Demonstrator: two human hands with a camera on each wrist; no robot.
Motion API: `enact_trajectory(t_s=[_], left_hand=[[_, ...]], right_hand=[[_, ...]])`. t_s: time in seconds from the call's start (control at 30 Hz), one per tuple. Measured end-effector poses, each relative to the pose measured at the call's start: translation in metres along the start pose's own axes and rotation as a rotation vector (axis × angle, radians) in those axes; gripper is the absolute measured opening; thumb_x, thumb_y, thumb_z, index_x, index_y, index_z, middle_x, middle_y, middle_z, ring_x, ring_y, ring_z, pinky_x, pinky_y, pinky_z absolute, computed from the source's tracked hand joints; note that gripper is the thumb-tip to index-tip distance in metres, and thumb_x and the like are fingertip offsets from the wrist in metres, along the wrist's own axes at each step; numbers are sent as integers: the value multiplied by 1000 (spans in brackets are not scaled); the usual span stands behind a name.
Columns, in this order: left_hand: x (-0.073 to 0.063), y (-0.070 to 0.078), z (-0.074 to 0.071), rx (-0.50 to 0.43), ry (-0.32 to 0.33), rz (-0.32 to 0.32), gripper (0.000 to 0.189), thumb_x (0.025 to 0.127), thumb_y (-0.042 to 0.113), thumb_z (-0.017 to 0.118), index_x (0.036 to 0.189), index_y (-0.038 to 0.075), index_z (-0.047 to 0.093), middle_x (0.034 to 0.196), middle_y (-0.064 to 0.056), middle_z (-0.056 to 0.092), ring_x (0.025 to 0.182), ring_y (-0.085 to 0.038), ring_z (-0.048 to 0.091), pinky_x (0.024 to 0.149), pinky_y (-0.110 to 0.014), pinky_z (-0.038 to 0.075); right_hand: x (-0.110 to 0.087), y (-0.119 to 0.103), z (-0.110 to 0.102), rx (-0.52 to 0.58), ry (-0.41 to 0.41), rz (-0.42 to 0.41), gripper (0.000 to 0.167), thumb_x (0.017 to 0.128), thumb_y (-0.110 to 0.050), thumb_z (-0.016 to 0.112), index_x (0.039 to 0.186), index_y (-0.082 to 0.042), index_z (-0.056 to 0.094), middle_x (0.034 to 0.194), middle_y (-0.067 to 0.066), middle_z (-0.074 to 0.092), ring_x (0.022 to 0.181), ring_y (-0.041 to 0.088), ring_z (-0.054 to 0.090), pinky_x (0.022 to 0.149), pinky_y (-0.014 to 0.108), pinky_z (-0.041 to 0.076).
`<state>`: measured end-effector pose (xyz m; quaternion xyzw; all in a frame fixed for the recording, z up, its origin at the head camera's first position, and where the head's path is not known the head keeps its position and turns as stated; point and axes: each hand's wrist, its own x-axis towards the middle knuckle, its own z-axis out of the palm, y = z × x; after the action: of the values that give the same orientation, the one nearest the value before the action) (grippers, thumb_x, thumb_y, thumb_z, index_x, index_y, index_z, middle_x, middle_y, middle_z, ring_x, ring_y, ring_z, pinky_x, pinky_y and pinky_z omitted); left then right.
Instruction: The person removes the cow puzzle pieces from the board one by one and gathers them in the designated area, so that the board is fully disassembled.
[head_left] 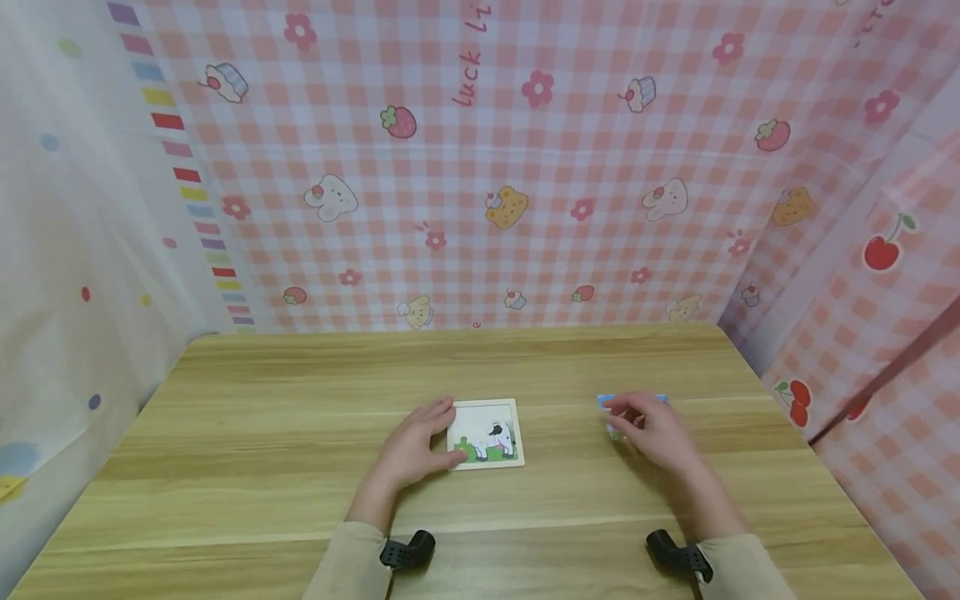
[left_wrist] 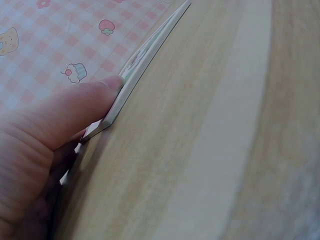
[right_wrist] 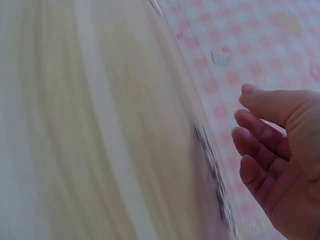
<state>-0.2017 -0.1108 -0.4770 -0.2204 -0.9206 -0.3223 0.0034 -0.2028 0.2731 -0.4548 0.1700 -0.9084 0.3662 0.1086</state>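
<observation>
A square puzzle board (head_left: 487,417) with a pale frame lies flat on the table, its lower part showing a black-and-white animal on green grass. My left hand (head_left: 416,442) holds it at the left side, thumb over the lower left corner and fingers along the upper left edge. In the left wrist view the thumb presses on the board's rim (left_wrist: 117,107). Over on the right, colourful flat pieces (head_left: 604,402) lie partly hidden under my right hand (head_left: 652,429). That hand hovers just above them, fingers loosely bent, with nothing between thumb and fingertips in the right wrist view.
The wooden table (head_left: 300,375) reaches back to a pink checked curtain (head_left: 450,167). Other printed cloths hang along its left and right sides. Each wrist carries a black strapped camera mount (head_left: 408,550).
</observation>
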Motion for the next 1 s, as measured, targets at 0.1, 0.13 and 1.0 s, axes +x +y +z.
enact_trajectory(t_s=[0.1, 0.13, 1.0], left_hand=[[-1, 0, -1, 0, -2, 2, 74, 83, 37, 79, 141, -2, 51, 155, -14, 41, 146, -32, 34, 122, -48, 22], [-1, 1, -1, -3, -1, 4, 74, 83, 36, 79, 140, -2, 51, 154, -14, 41, 145, -32, 34, 122, -49, 22], [-1, 0, 0, -5, -3, -8, 74, 83, 37, 79, 141, 0, 51, 155, -11, 40, 146, -31, 33, 121, -49, 24]], right_hand=[[6, -8, 11, 32, -44, -42, 19, 88, -1, 71, 107, 0, 70, 92, 5, 67, 80, 7, 58, 68, 22, 52], [8, -11, 15, 43, -62, -45, 19, 89, -2, 71, 107, 0, 70, 93, 5, 67, 81, 7, 58, 68, 22, 52], [42, -68, 79, 54, -297, -185, 32, 88, -14, 74, 119, -5, 68, 111, 7, 68, 97, 21, 62, 87, 36, 55]])
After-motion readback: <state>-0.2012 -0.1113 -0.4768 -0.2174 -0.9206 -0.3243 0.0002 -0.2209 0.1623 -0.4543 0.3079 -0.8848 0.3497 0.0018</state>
